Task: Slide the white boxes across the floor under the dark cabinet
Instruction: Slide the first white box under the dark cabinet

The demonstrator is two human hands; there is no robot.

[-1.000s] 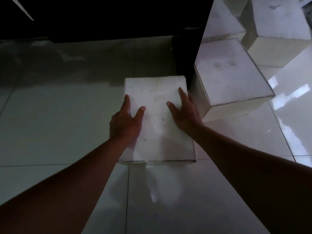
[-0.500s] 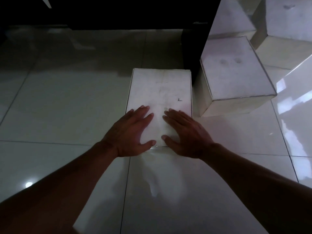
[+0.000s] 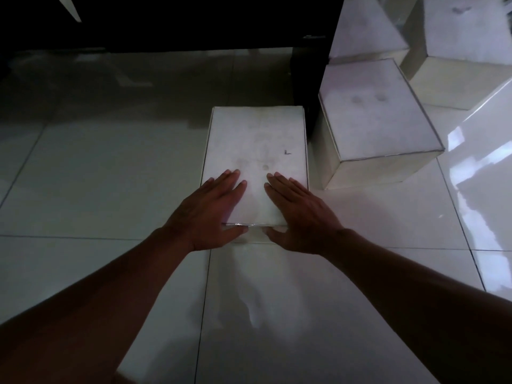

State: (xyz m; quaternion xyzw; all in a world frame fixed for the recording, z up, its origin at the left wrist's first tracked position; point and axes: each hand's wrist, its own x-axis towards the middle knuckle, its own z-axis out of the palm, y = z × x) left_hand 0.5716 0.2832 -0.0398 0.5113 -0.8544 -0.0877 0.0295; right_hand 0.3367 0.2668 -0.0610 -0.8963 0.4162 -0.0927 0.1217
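A: From the head camera we see a flat white box [image 3: 256,162] lying on the glossy tiled floor [image 3: 97,176], its long side running away from us toward the dark cabinet [image 3: 180,20].

B: And our hands? We have both on its near end. The left hand [image 3: 212,212] lies flat on the lid with fingers straight, the thumb reaching down over the near edge. The right hand [image 3: 299,214] mirrors it, fingers straight on the lid and the thumb below the near edge. Neither hand curls round anything; both simply press on the box.

A: Where does the box sit against the cabinet? Its far end lies just short of the cabinet's shadowed underside, and its far right corner is just beside the cabinet's dark leg [image 3: 307,87].

B: To the right of that leg we see a taller white box [image 3: 379,112] standing on the floor, near the flat one but apart from it. Behind it stand two more white boxes, one [image 3: 365,26] just beyond it and another [image 3: 468,29] at the upper right.

A: The lid of the flat box carries faint smudges and a small dark mark [image 3: 287,153] near its right edge.
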